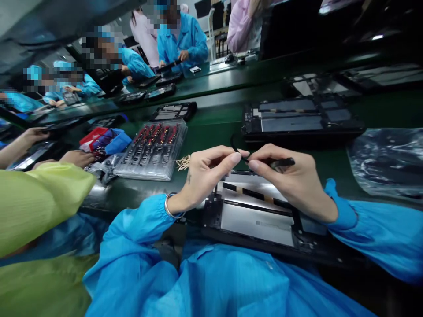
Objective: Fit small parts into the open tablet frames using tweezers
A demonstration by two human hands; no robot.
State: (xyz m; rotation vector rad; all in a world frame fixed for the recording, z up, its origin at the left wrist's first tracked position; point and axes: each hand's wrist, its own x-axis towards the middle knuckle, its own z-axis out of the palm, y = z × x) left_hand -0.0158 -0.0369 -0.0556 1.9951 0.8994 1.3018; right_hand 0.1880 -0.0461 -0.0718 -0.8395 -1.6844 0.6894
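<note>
An opened tablet chassis (257, 222), black-framed with a silver inner plate, lies at the table's near edge in front of me. Above its far edge my left hand (205, 174) pinches one end of a thin black cable (235, 147) between thumb and forefinger. The cable loops upward from the fingertips. My right hand (291, 180) meets the left fingertip to fingertip and grips a small flat black part (283, 162) joined to that cable. Both sleeves are blue, and a bangle circles my left wrist.
A second opened tablet (297, 119) lies beyond my hands on the green belt (214, 119). A clear tray of small parts (153, 149) and red and blue bins (105, 140) sit to the left, a plastic bag (386, 163) to the right. A neighbour's yellow-green sleeve (36, 198) is close on my left; several workers sit opposite.
</note>
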